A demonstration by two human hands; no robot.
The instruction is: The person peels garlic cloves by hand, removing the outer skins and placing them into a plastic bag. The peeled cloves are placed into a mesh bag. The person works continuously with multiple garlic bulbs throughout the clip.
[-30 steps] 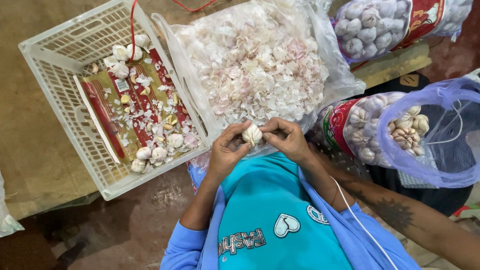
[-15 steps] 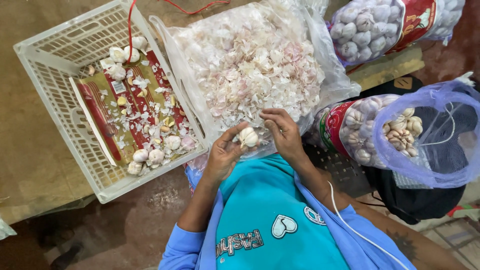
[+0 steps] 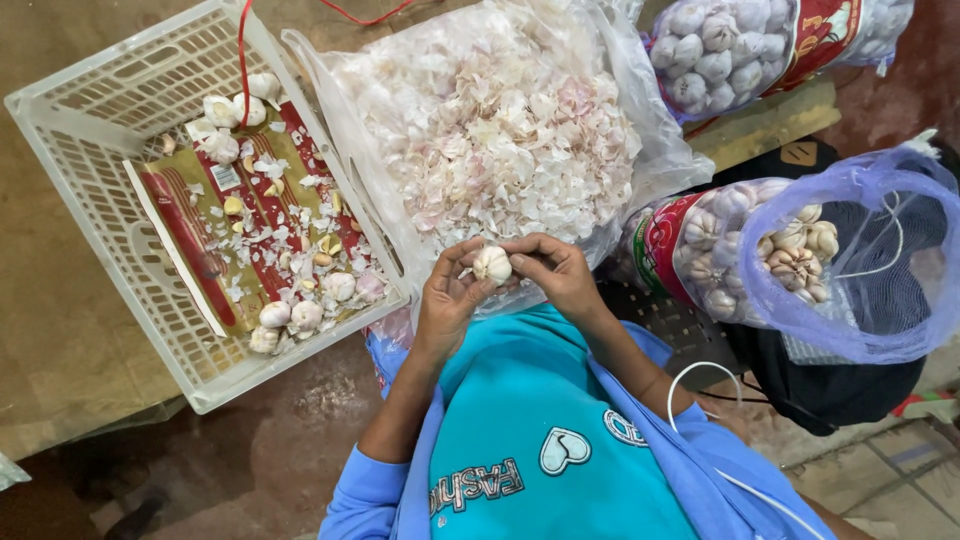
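A small white papery garlic bulb [image 3: 492, 264] sits pinched between the fingers of the left hand [image 3: 447, 300] and right hand [image 3: 553, 270], just below a clear plastic bag of garlic skins [image 3: 500, 140]. It looks light and firm with a flaky skin, best gripped around its sides.

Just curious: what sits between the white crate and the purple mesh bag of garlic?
In the head view, a clear bag of garlic skins lies between the white crate and purple mesh bag.

One white crate [image 3: 95, 260] at left, one clear bag of garlic skins [image 3: 500, 140] at center, two mesh garlic sacks [image 3: 850, 260] at right, two hands [image 3: 450, 300] holding one bulb [image 3: 491, 265].
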